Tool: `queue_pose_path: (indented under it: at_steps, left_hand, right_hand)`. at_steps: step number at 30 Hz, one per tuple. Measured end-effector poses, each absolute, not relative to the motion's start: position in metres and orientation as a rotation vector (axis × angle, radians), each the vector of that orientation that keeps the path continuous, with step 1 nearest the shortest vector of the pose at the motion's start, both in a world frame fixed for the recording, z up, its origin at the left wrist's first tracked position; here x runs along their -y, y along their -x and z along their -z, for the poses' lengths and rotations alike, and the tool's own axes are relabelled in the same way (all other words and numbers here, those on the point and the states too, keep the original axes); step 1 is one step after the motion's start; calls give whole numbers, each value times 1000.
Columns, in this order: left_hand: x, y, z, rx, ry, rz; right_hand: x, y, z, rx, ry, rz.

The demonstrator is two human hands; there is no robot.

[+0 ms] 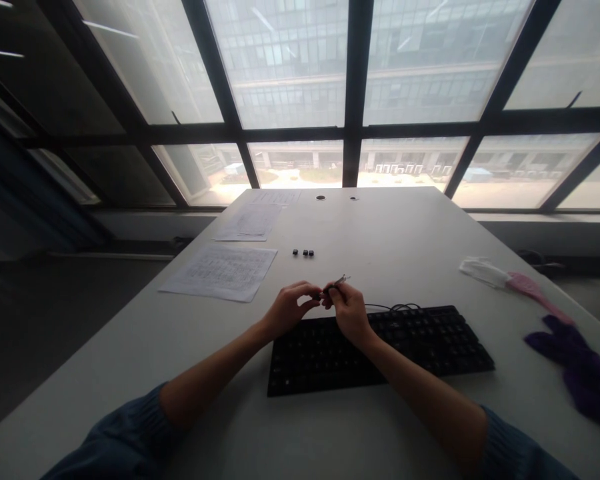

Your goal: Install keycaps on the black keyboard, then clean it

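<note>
Both my hands meet just above the far edge of a black keyboard [405, 343] on a white table [390, 227]. My right hand [349, 309] is closed on a thin metal tool [341, 281] whose tip sticks up and to the right. My left hand [290, 308] is pinched against a small dark piece at the tool's lower end; I cannot make out what that piece is. Three small black keycaps [303, 253] lie in a row on the table beyond my hands.
Printed sheets [223, 270] lie at the left, with more paper [253, 221] behind. At the right are a white cloth [483, 271], a pink brush [533, 291] and a purple glove [577, 363]. The keyboard's cable [397, 307] loops behind it. Windows stand past the table's far edge.
</note>
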State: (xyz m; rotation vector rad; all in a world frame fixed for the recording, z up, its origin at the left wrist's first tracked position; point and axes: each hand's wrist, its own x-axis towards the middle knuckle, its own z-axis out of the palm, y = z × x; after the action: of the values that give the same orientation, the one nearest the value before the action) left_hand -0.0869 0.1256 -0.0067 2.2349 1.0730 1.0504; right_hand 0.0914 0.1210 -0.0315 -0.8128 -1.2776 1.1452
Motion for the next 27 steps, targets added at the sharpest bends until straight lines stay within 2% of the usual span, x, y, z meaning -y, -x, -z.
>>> queue_pose_path:
  at_steps: [9, 17, 20, 24, 27]
  left_hand:
    - [-121, 83, 9, -1027, -2192, -1081]
    - [-136, 96, 9, -938, -1752, -887]
    - [-156, 110, 16, -1070, -1671, -938]
    - [-198, 115, 23, -1334, -1903, -1163]
    - [-232, 105, 22, -1411, -2218, -1166]
  right_hand:
    - [-121, -92, 31, 1280, 837, -1173]
    - [-120, -91, 32, 1218, 825, -1176]
    - [-121, -90, 36, 1194, 838, -1168]
    - [-121, -89, 37, 1189, 846, -1180]
    - [-120, -89, 36, 1188, 846, -1180]
